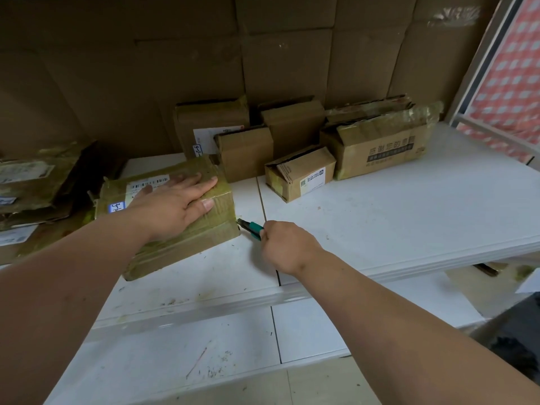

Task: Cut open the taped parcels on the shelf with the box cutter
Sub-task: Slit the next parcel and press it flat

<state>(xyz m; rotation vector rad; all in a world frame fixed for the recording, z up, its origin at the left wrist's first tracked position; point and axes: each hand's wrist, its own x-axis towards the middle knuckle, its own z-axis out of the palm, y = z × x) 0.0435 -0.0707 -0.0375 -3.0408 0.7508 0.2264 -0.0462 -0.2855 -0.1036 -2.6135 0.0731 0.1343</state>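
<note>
L hand [172,204] lies flat, fingers [201,184] straight, pressing on top of the taped parcel [175,244] at the front-left of the white shelf [394,214], prob. to pin it so it won't slide under the blade. R hand [285,247] has its fingers curled round the green box cutter [251,227], tip right at the parcel's near-right corner w/ the taped edge, looks set to slit that seam; approx 5 more parcels [301,172] sit well apart at the back vs the cardboard wall, some flaps already loose
</note>
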